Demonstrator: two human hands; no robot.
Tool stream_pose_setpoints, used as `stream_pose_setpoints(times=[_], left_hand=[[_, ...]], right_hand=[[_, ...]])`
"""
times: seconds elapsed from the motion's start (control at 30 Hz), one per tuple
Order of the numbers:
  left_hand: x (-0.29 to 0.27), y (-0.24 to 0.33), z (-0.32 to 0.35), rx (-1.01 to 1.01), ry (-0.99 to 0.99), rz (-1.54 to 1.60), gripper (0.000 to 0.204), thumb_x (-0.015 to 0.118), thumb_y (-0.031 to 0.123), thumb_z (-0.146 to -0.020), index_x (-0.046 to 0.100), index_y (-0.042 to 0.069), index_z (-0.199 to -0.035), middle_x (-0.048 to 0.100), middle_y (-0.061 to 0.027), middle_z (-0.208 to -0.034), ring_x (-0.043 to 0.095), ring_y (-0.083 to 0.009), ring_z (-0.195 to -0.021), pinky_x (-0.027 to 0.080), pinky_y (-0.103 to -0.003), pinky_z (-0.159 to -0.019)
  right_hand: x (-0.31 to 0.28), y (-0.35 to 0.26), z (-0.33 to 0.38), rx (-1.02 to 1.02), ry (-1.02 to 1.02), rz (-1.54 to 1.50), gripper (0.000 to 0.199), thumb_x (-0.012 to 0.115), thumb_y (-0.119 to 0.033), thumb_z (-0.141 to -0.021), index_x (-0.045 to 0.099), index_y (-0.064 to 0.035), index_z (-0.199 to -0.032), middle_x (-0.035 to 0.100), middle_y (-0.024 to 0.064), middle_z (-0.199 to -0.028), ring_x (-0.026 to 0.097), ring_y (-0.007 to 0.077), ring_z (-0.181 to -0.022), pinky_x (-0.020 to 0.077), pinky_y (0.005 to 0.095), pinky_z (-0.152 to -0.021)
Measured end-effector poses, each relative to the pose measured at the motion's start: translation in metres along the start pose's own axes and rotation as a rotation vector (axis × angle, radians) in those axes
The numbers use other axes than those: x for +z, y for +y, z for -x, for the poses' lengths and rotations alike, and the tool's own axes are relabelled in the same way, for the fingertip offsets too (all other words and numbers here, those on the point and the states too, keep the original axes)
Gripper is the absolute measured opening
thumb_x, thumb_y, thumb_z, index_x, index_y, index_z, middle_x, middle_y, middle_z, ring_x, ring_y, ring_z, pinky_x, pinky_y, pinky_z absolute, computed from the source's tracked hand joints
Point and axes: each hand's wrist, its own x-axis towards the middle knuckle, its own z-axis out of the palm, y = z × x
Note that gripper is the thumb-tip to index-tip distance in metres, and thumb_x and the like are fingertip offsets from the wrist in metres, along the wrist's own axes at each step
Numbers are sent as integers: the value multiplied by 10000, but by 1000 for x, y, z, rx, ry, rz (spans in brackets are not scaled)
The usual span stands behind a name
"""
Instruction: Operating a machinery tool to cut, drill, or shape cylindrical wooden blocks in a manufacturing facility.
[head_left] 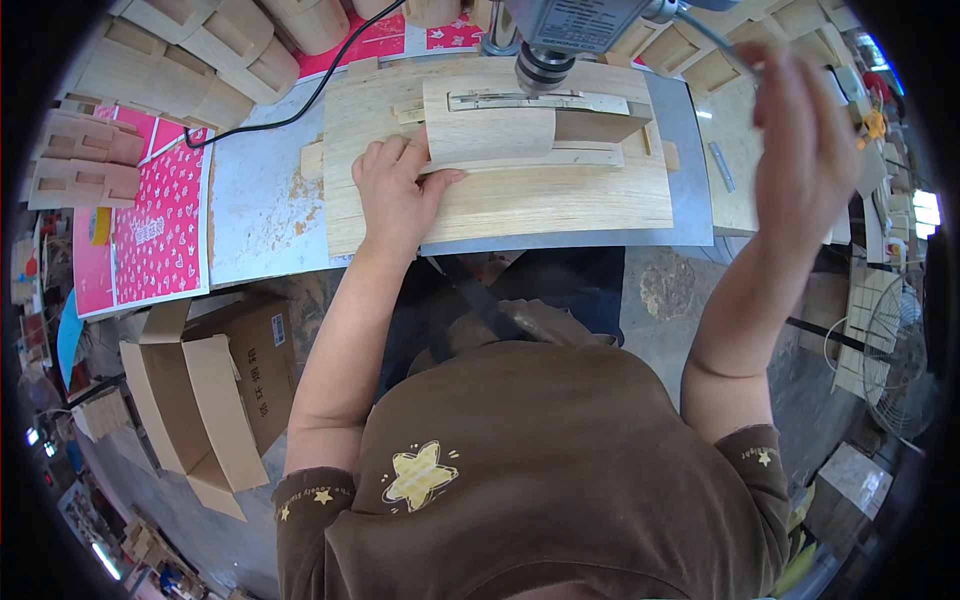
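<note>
My left hand is closed on the left end of a pale wooden piece, its thumb lying along the front edge. The piece has a slotted, box-like form and a curved sheet-like front. It rests on a flat wooden board fitted with small strips. Directly over its back edge hangs the chuck of a drill press; the bit is hard to make out. Raised at the right, my right hand is smeared by motion, its fingertips at the end of the press's metal lever.
Similar wooden pieces are stacked at the back left, near a black cable. A grey marker-like stick lies right of the board. An open cardboard box stands on the floor at left, a fan at right.
</note>
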Motion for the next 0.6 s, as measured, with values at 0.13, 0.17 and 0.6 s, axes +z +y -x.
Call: stream_pose_setpoints(times=[0.13, 0.17, 0.6], left_hand=[[6, -8, 3, -20, -25, 41, 565, 780, 312, -604, 637, 65, -1092, 509, -24, -777, 476, -226, -796, 330, -366, -776], [6, -7, 2, -14, -31, 46, 565, 780, 312, -604, 637, 65, -1092, 509, -24, -777, 476, -226, -796, 330, -366, -776], [3, -5, 3, -66, -52, 62, 549, 789, 268, -600, 635, 76, -1090, 529, -34, -785, 499, -236, -785, 360, -367, -763]], right_hand=[[31, 6, 49, 94, 19, -164, 90, 584, -50, -861, 654, 1, -888, 512, 20, -616, 448, 85, -554, 343, 223, -512], [37, 9, 60, 155, 3, -148, 88, 588, -42, -849, 654, -7, -896, 521, 37, -631, 468, 110, -558, 363, 238, -524], [32, 23, 26, -201, 236, -93, 242, 472, -105, -926, 591, 61, -796, 536, 64, -647, 434, 86, -530, 342, 229, -521]])
